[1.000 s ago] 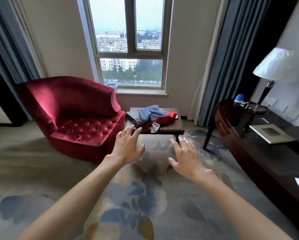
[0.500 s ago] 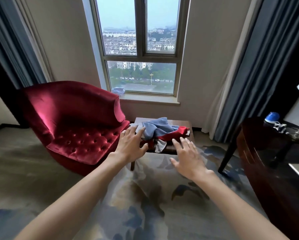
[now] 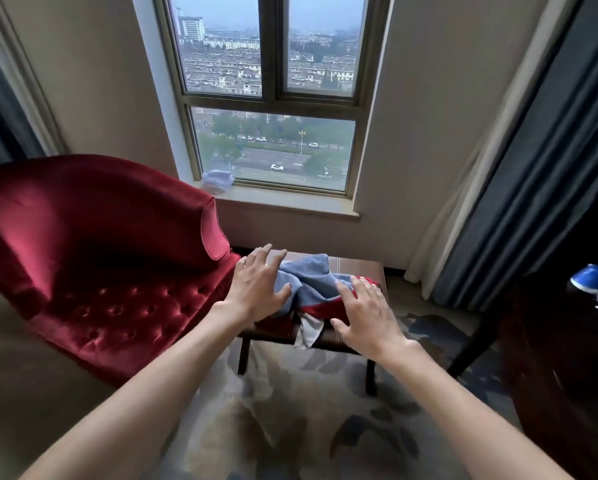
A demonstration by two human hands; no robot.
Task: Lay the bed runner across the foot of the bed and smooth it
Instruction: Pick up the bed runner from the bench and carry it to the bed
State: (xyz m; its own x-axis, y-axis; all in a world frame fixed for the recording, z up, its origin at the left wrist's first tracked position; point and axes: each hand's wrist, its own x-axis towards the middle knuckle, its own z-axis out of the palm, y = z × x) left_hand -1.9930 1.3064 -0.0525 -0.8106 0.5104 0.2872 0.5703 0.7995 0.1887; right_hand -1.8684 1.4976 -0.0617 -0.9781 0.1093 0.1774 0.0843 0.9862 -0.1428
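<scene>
The bed runner (image 3: 311,282), a crumpled blue-and-red cloth, lies heaped on a small wooden table (image 3: 358,268) beside a red armchair (image 3: 100,258). I judge it soft, light and floppy, best gathered at both ends. My left hand (image 3: 256,289) and right hand (image 3: 367,317) reach over it, palms down, fingers spread, gripping nothing.

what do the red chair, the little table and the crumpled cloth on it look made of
Chair: likely red velvet, a soft sheen with light and dark patches, buttoned tufts on the seat. Table: probably dark wood or veneer, with a smooth brown top. Cloth: thin matte fabric in blue-grey, red and white, in soft folds; the fibre cannot be told.
</scene>
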